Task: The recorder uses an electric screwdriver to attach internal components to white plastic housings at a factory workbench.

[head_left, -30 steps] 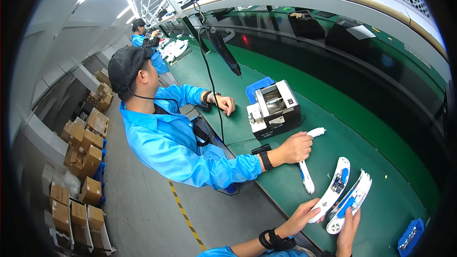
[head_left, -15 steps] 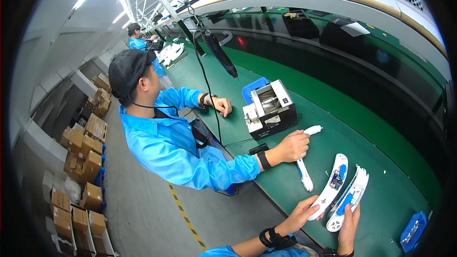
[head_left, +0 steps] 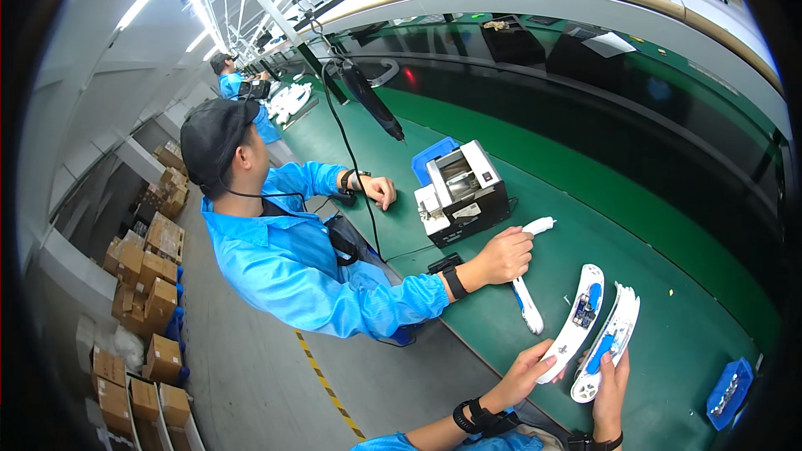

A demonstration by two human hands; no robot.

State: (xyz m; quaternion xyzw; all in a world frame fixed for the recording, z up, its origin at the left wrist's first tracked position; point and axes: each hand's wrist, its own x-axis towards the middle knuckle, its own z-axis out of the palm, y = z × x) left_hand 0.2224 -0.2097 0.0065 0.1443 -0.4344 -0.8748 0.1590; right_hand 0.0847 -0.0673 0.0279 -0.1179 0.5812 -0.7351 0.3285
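Note:
Two curved white plastic shell halves are held side by side over the green bench. My left hand grips the lower end of the left half, which has a small circuit board and a blue piece inside. In my right hand is the other half, with a blue piece along its inside and a round spoked end at the bottom. The halves are apart at the top and close together near my fingers. Beside them, a co-worker's hand is closed round a slim white part on the bench.
A boxy screw-feeder-like machine stands on the bench, a blue bin behind it. A black electric screwdriver hangs from above. A blue tray of small metal parts lies at right. The co-worker sits at left.
The whole view has shifted slightly, moving the scene a little left. My hands hold the same two shell halves, nearly unchanged in position.

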